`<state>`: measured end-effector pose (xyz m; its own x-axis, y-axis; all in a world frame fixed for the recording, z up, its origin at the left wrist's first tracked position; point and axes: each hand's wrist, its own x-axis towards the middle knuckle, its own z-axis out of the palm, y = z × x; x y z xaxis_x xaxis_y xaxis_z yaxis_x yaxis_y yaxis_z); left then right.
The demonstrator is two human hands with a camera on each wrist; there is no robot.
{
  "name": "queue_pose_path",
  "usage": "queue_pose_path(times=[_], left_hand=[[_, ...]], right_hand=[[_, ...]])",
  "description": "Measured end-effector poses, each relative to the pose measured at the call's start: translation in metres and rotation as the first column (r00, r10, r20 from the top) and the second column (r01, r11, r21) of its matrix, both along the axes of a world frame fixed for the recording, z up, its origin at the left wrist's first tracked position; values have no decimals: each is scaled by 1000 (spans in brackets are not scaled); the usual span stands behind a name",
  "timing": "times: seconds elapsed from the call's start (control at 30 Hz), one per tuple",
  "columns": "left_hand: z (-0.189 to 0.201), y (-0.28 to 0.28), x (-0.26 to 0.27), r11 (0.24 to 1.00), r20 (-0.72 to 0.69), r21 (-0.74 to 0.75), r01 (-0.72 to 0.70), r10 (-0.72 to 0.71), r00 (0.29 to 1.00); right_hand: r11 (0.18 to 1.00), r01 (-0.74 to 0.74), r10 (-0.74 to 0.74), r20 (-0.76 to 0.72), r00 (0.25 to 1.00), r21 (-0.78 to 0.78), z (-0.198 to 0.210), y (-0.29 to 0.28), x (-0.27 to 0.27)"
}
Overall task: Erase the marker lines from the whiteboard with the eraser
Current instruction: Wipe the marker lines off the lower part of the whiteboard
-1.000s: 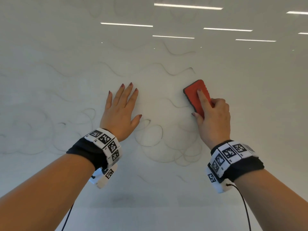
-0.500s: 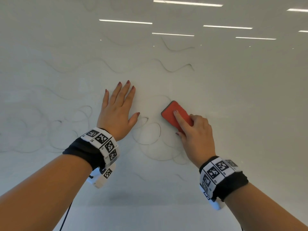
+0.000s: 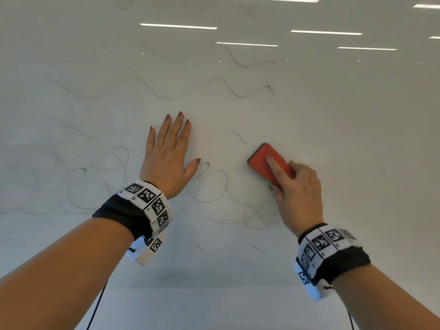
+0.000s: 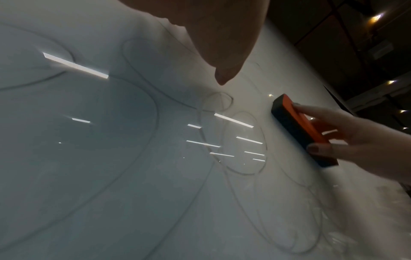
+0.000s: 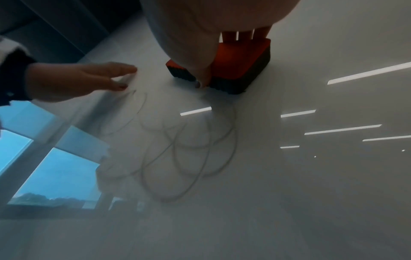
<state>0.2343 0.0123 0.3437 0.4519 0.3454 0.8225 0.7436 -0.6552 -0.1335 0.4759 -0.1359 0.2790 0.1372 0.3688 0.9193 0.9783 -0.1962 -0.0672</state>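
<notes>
The red eraser (image 3: 269,163) with its dark felt base lies pressed on the whiteboard (image 3: 357,139). My right hand (image 3: 300,191) grips it, index finger laid along its red back and thumb on its near side. Faint looping marker lines (image 3: 227,184) lie left of and below the eraser, and wavy lines (image 3: 238,94) run above it. My left hand (image 3: 166,153) rests flat on the board, fingers straight, a hand's width left of the eraser. The left wrist view shows the eraser (image 4: 298,126) edge-on. In the right wrist view the eraser (image 5: 238,63) sits above the tangle of loops (image 5: 189,149).
Ceiling light strips reflect in the glossy board (image 3: 178,26). More pale loops (image 3: 78,186) spread to the far left. A window reflection (image 5: 55,167) shows in the right wrist view. The board's dark edge (image 4: 333,91) lies beyond the eraser.
The right hand swept the eraser down and left across the board, then back to the right a little. Lines under its path have faded. The left hand stayed flat in place.
</notes>
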Motion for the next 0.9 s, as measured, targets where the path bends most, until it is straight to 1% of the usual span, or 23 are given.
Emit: queue_pose_path(times=[0.2, 0.3, 0.4, 0.57, 0.7, 0.8, 0.9], left_hand=[[0, 0, 1, 1000, 2, -5, -14, 14, 1000], [-1, 1, 0, 1000, 3, 6, -12, 12, 1000], [-2, 2, 0, 1000, 5, 16, -12, 12, 1000], [-3, 0, 4, 1000, 25, 8, -7, 7, 1000], [-4, -1, 5, 1000, 23, 8, -16, 16, 1000], [-6, -2, 6, 1000, 17, 4, -21, 21, 1000], [-9, -2, 7, 1000, 9, 15, -28, 28, 1000]], right_hand=[[990, 70, -65, -46, 997, 124, 62, -5, 27], [991, 63, -60, -32, 998, 117, 63, -1, 30], [995, 29, -31, 18, 999, 93, 40, 4, 20], [999, -53, 51, 117, 992, 13, -18, 14, -1], [992, -118, 124, 147, 981, -52, -60, 18, -6], [988, -121, 136, 171, 976, -96, -79, 19, -7], [986, -111, 135, 198, 971, -125, -84, 18, -6]])
